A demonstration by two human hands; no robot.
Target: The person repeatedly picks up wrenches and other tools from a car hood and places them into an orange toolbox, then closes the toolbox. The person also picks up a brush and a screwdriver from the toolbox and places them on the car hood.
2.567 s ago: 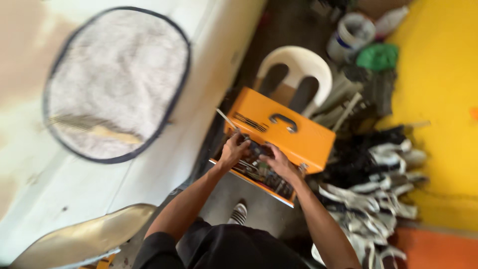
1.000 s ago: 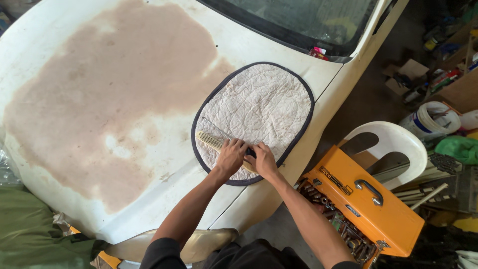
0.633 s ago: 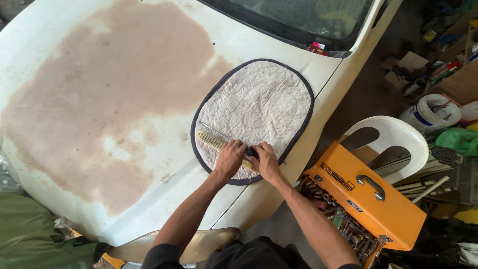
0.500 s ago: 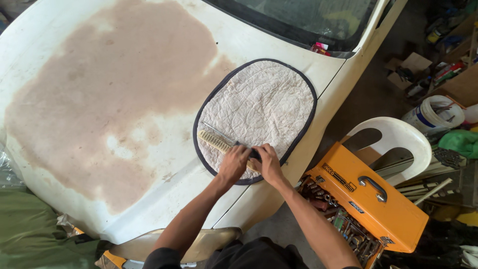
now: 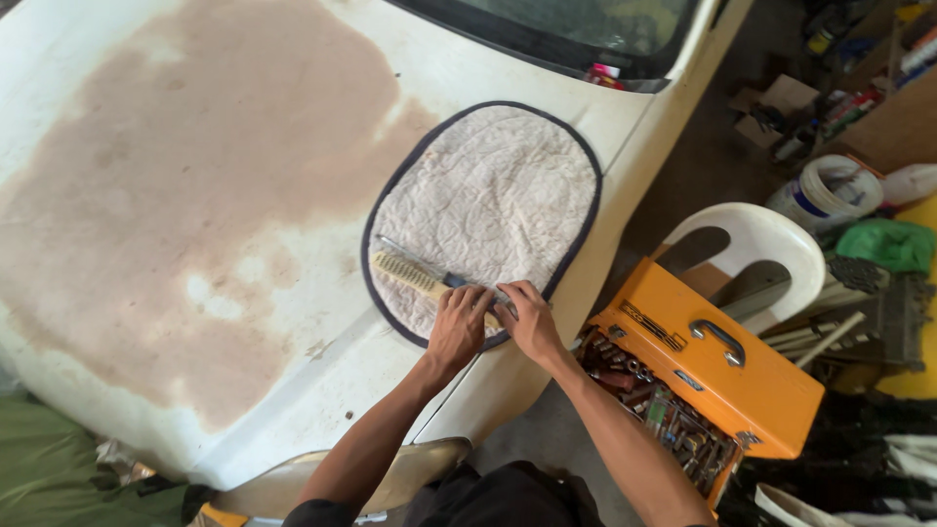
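An oval white quilted mat (image 5: pixel 498 205) with a dark border lies on the white car hood (image 5: pixel 195 195). On its near end rests a wooden-handled wire brush (image 5: pixel 405 273) beside a thin metal tool (image 5: pixel 420 259). My left hand (image 5: pixel 459 327) and my right hand (image 5: pixel 527 317) sit side by side on the mat's near edge, over the brush's handle end and a small dark part between them. What the fingers grip is hidden.
An open orange metal toolbox (image 5: pixel 703 366) full of sockets and tools stands on a white plastic chair (image 5: pixel 761 249) to my right. A white bucket (image 5: pixel 825 195), a green cloth (image 5: pixel 888 244) and clutter lie on the floor beyond. The hood has a large brown sanded patch (image 5: pixel 176 176).
I turned from the orange toolbox to the hood. Both hands moved to the mat's near edge and stay there, shifting slightly over the brush handle.
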